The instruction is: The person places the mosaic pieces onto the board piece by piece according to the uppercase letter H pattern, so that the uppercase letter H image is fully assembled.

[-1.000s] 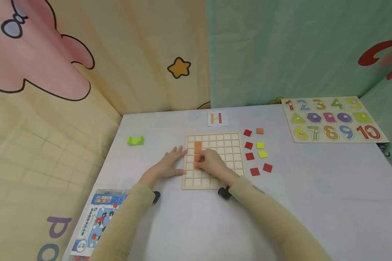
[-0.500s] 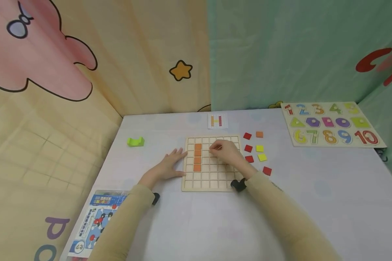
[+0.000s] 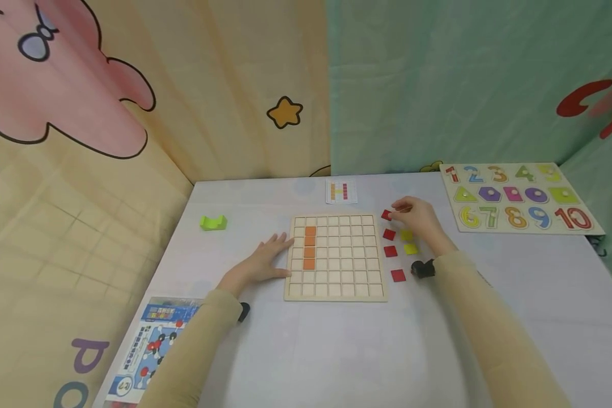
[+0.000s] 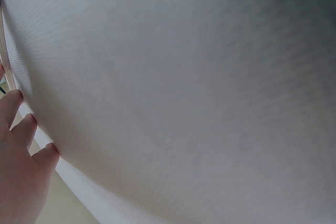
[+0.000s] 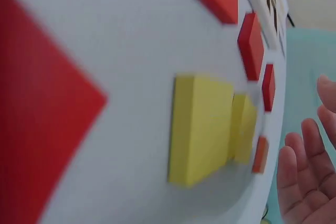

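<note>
A wooden grid board [image 3: 340, 277] lies on the table with a column of several orange square tiles [image 3: 309, 252] in it. My left hand [image 3: 259, 262] rests on the table with fingers spread, its fingertips and thumb at the board's left edge. Right of the board, my right hand [image 3: 419, 220] hovers over the loose tiles, fingers loosely bent and nothing seen between them. An orange tile [image 5: 260, 155] lies just beyond the fingers in the right wrist view; the hand hides it in the head view. Red tiles [image 3: 389, 234] and two yellow tiles [image 3: 410, 249] lie nearby.
A small pattern card [image 3: 341, 191] lies behind the board. At the back right is a number and shape puzzle [image 3: 520, 198]. A green plastic piece [image 3: 213, 222] sits to the left, and a packaged molecule set [image 3: 150, 345] lies at the front left.
My right hand has left the orange column, crossed the board to the right, and now hangs over the loose tiles. The left hand has stayed at the board's edge.
</note>
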A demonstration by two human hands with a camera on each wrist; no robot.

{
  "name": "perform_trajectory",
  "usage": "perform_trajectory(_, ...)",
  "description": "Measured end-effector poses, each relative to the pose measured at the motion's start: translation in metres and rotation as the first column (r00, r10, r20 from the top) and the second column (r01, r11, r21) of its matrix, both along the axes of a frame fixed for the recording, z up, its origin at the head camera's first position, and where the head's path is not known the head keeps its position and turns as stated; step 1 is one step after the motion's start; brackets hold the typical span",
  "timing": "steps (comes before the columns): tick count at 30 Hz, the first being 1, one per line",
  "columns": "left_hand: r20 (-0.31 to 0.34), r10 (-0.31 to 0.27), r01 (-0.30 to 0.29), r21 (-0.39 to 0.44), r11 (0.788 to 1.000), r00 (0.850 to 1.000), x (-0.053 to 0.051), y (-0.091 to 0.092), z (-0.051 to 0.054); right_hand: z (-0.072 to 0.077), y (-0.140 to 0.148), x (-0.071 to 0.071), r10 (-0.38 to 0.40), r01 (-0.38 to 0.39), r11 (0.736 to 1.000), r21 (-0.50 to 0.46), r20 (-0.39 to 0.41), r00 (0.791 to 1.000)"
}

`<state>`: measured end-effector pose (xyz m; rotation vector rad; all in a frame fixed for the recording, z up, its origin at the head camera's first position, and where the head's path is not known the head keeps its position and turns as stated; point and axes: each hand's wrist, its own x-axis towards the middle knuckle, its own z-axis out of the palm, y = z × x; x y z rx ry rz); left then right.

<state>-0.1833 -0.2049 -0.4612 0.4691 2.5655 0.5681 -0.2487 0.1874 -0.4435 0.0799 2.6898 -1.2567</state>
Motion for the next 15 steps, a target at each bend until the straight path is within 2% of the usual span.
perform_trajectory(7, -0.012, -0.004, 0.004, 0.012, 1.000, 1.000, 0.001, -0.001, -0.003, -0.010, 0.021, -0.004, -0.063, 0.064, 0.998, -0.010, 0.015, 0.998)
perform_trajectory(15, -0.019, -0.005, 0.005, 0.012, 1.000, 1.000, 0.001, -0.001, 0.001, -0.010, 0.026, -0.007, -0.056, 0.056, 0.998, 0.005, 0.040, 0.998)
